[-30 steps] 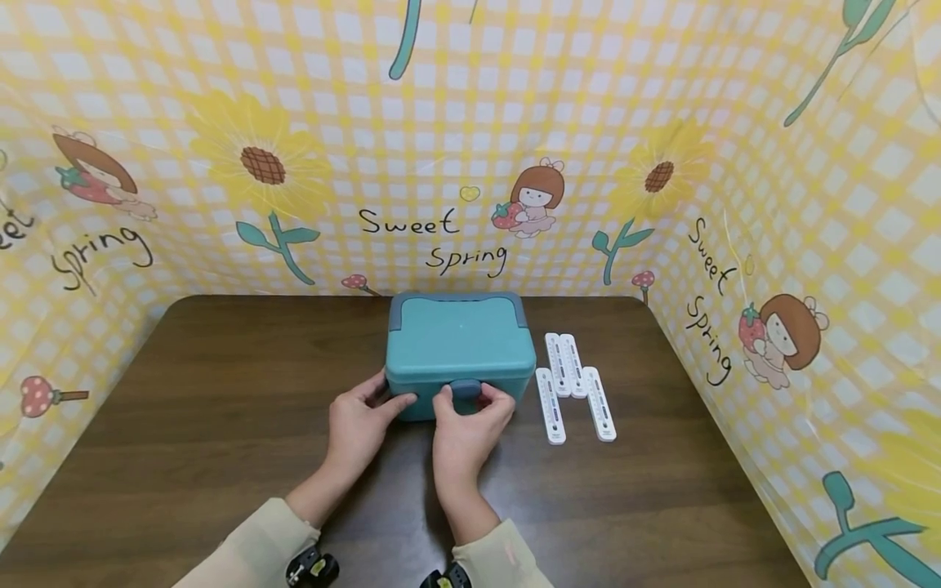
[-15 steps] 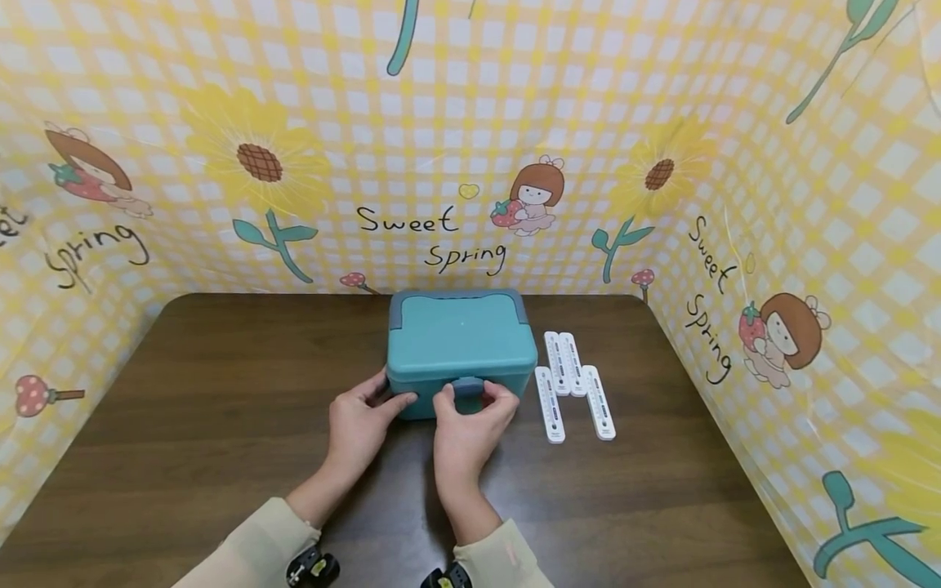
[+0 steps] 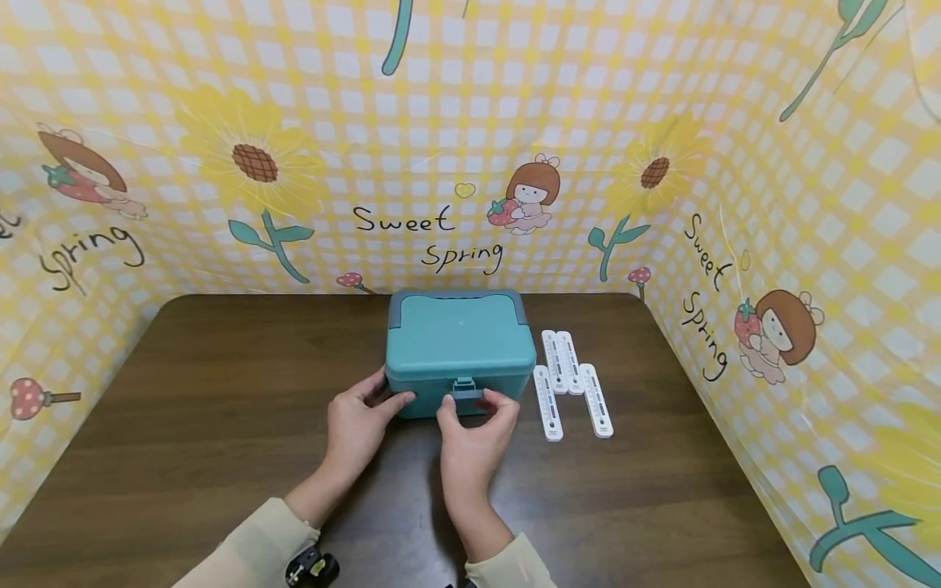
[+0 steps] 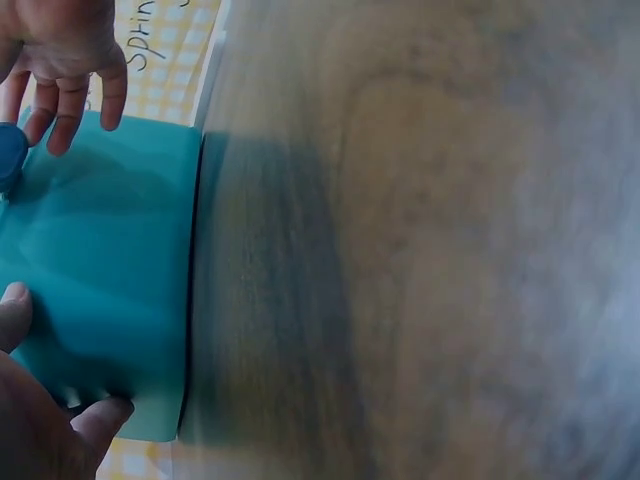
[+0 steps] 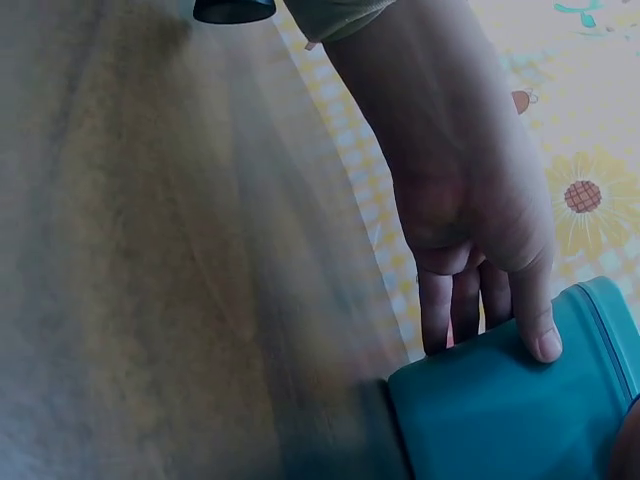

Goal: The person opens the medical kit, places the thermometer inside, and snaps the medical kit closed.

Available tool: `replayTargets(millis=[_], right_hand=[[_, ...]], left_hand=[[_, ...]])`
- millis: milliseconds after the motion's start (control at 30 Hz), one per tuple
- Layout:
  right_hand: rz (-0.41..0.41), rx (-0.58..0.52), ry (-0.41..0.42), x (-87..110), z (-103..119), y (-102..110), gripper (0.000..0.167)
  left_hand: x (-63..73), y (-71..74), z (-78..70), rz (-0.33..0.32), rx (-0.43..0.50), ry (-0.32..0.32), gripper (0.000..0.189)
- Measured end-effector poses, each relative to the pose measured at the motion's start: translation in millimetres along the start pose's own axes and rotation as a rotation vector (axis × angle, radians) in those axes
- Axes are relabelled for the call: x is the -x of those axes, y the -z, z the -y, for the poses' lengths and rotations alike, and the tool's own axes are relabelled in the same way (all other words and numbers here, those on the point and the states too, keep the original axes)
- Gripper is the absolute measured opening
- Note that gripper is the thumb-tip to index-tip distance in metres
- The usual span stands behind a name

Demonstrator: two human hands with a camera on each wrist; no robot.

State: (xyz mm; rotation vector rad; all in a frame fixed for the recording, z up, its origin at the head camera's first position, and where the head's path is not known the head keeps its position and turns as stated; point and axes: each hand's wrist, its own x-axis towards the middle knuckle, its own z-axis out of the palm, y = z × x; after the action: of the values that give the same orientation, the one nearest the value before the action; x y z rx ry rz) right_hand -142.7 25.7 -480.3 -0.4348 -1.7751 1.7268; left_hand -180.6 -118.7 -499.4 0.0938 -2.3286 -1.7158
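Observation:
A teal box (image 3: 461, 336) with a lid and blue-grey corners stands on the table. My left hand (image 3: 359, 418) grips its left side, the thumb (image 5: 545, 344) on the front face and the fingers round the side. At the front, my right hand (image 3: 478, 429) pinches the blue-grey latch (image 3: 467, 395) between thumb and forefinger. The latch is flipped down and out from the front, showing a teal catch (image 3: 464, 382) under the lid's edge. In the left wrist view the right hand's other fingers (image 4: 70, 110) hang loosely. The lid is closed.
Several flat white thermometers (image 3: 597, 402) lie right of the box on the brown wooden table (image 3: 243, 367). A yellow checked cloth (image 3: 412, 147) with flowers stands as walls behind and on both sides, close to the box's back edge.
The latch has swung from flat against the front to down and outward, pulled by my right hand, which has moved slightly down. My left hand has stayed on the box's side.

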Motion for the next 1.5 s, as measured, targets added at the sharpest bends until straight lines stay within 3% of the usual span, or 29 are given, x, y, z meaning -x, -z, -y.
replayTargets(millis=[267, 833, 1200, 1500], right_hand=[[0.045, -0.074, -0.009, 1.1, -5.4, 5.8, 0.054], [0.074, -0.029, -0.003, -0.6, -14.3, 13.3, 0.051], [0.122, -0.021, -0.033, -6.3, -17.9, 17.0, 0.051], [0.175, -0.020, -0.031, -11.3, -16.0, 21.4, 0.050]], left_hand=[[0.9, -0.8, 0.7, -0.003, 0.015, 0.006, 0.063], [1.8, -1.6, -0.7, -0.007, -0.004, 0.012, 0.064], [4.7, 0.2, 0.8, -0.006, 0.004, 0.044, 0.063], [4.5, 0.0, -0.3, 0.003, 0.010, 0.032, 0.063]])
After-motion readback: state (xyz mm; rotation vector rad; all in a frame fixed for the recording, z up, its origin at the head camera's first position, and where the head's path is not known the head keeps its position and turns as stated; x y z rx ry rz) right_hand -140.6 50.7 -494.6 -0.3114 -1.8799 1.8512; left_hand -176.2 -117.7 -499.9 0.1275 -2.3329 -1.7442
